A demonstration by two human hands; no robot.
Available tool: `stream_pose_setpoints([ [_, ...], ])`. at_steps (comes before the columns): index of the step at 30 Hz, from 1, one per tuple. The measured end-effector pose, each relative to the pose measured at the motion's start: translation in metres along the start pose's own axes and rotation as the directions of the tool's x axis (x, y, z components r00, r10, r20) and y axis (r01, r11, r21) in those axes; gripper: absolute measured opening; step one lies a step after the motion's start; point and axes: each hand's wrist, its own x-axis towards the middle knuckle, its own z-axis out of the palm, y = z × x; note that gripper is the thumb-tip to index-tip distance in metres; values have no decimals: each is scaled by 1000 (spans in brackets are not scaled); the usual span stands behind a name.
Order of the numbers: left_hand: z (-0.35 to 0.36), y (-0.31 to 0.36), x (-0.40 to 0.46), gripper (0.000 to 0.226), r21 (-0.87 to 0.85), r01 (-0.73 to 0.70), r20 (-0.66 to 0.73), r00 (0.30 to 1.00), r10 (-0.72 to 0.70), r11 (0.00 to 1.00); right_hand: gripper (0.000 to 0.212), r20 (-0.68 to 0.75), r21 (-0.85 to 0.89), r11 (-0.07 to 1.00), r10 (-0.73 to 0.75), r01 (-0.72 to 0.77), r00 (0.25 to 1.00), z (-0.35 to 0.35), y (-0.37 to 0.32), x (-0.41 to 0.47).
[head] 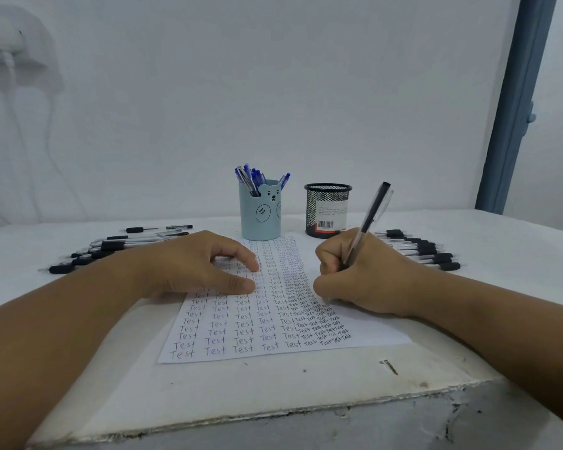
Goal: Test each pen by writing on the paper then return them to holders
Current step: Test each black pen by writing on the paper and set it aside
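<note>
A white paper (pixel 234 339) covered in rows of the word "Test" lies in front of me on the table. My right hand (pixel 364 277) grips a clear pen with a black cap (pixel 372 216), tip down on the paper's right part. My left hand (pixel 202 264) rests on the paper's upper left, fingers lightly bent, pressing it flat. Behind the paper stand a light-blue bear holder (pixel 260 212) with several blue pens (pixel 252 178) and a black mesh holder (pixel 327 209) whose inside I cannot see.
Several black-grip pens lie in a pile at the left (pixel 111 248) and in a row at the right (pixel 420 251). The white table (pixel 273 391) has a chipped front edge. A white wall stands close behind, with a blue door frame (pixel 514 105) at the right.
</note>
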Motion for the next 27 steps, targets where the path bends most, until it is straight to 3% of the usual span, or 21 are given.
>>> stream_pose_setpoints([
  [15, 0, 2, -1, 48, -9, 13, 8, 1000, -12, 1000, 39, 20, 18, 1000, 0, -1, 1000, -1, -1, 0],
  [18, 0, 3, -2, 48, -3, 18, 12, 1000, -18, 1000, 49, -73, 172, 985, 41, -28, 996, 0, -2, -1],
  [22, 0, 2, -2, 48, -6, 18, 12, 1000, -18, 1000, 57, -153, 450, 889, 176, -90, 973, -1, -7, 2],
  [27, 1, 2, -1, 52, 0, 21, 4, 1000, -21, 1000, 41, -305, 455, 889, 115, 39, 945, -2, -7, 5],
])
